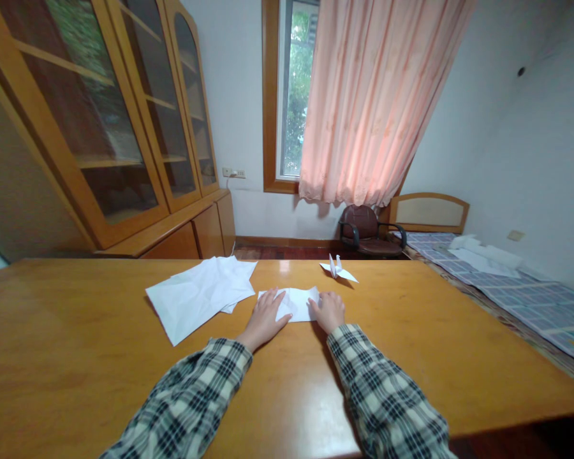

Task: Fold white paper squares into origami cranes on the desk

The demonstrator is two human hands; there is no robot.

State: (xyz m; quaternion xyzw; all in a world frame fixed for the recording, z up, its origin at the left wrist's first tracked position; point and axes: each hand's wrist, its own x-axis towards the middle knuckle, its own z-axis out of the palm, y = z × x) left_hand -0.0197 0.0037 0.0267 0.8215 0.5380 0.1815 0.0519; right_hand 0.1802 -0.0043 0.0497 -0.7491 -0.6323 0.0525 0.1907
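Observation:
A folded white paper strip [297, 305] lies across the wooden table in front of me. My left hand [269, 315] rests on its left part, thumb and fingers spread apart and pressing it down. At the right end, my right hand [329, 310] has the paper's edge between its thumb and curled fingers, and that end is slightly raised. Just beyond my right hand stands a folded paper crane [337, 270] with its wings out. To the left of my left hand is a loose pile of creased white paper sheets [198, 292].
The wooden table [100, 382] has its far edge just behind the crane and the paper pile. Beyond it are a glass-door cabinet [124, 191] on the left, a brown armchair [370, 233], and a bed [497, 287] on the right. A pink curtain [373, 102] partly covers the window.

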